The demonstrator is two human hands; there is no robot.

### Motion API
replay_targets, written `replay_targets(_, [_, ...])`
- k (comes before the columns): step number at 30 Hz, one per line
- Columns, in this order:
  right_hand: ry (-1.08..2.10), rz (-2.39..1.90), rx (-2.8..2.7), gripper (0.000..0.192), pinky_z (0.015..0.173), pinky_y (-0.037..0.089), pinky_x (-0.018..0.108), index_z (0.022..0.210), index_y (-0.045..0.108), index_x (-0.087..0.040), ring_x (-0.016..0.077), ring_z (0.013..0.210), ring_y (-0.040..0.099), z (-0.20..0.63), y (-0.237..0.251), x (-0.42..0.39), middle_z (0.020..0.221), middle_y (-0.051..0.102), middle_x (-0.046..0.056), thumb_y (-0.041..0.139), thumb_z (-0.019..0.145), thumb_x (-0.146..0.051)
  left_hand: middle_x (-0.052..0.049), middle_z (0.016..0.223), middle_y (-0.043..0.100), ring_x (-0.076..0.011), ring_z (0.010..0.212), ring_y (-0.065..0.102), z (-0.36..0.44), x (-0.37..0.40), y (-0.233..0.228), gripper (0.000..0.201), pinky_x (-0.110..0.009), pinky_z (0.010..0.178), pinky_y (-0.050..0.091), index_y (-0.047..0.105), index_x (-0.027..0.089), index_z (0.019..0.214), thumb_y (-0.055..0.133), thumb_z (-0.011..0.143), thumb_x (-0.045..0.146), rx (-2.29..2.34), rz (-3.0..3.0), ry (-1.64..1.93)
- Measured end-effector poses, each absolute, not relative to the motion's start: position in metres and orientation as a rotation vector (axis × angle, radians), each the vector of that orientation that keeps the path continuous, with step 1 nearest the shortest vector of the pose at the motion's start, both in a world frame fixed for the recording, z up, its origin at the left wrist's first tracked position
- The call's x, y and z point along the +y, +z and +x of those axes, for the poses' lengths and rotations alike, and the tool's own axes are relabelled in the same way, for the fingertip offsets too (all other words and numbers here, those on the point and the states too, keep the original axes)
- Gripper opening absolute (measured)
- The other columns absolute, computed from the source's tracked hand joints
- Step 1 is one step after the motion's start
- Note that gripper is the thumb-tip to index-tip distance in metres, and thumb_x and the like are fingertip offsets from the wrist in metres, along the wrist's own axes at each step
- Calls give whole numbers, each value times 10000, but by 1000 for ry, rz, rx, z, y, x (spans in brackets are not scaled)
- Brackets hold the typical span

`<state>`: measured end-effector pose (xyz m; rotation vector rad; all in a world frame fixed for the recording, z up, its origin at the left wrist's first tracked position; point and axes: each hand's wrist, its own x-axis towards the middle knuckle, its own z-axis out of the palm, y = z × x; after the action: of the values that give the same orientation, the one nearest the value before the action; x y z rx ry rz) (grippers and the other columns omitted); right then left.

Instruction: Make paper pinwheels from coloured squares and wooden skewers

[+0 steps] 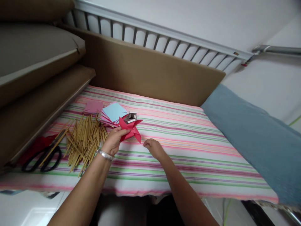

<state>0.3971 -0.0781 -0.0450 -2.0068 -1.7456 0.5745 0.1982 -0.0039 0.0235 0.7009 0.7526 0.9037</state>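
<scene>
Indoors, striped cloth (188,150), cardboard wall (150,72), left hand (114,141) gripping red pinwheel (131,130), right hand (152,147) loosely curled, empty

Two bare forearms, one bracelet

The person is wearing a slim, shiny silver bracelet (104,154) around the wrist of the left hand (113,140); the right hand (153,147) is showing no ring or band, and no sleeves are covering either forearm.

your striped bed (188,150) carries a heap of wooden sticks (84,141), black scissors (42,155), a stack of paper squares (113,113) and a small metal box (132,116).
</scene>
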Motion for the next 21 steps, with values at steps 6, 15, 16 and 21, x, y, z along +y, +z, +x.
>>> replay_targets(6, [573,-1982,-1648,252,773,449,272,867,672,-209,160,845,608,404,-41,-87,908,674,29,454,791,-107,-58,640,702,-147,589,629,199,-3,24,169,-274,663,513,673,113,666,758,528,155,737,725,894])
replay_targets(15, [385,-2042,-1641,154,722,426,256,873,652,-183,164,807,578,383,-49,-98,856,626,50,525,791,-154,-24,627,688,-121,572,620,203,-3,19,166,-247,663,503,669,117,654,761,518,143,743,718,899])
replay_targets(16, [364,-2074,-1665,156,723,418,255,841,654,-180,168,813,571,380,-49,-97,848,624,53,518,785,-130,-31,634,692,-124,576,622,203,-3,18,172,-249,666,502,672,114,665,760,520,146,746,720,897])
replay_targets(21, [354,-2102,-1721,200,711,390,255,724,649,-171,171,802,557,375,-46,-91,820,618,61,484,771,-69,-47,643,698,-126,583,627,203,-2,15,184,-235,654,494,683,102,677,765,523,159,761,719,881])
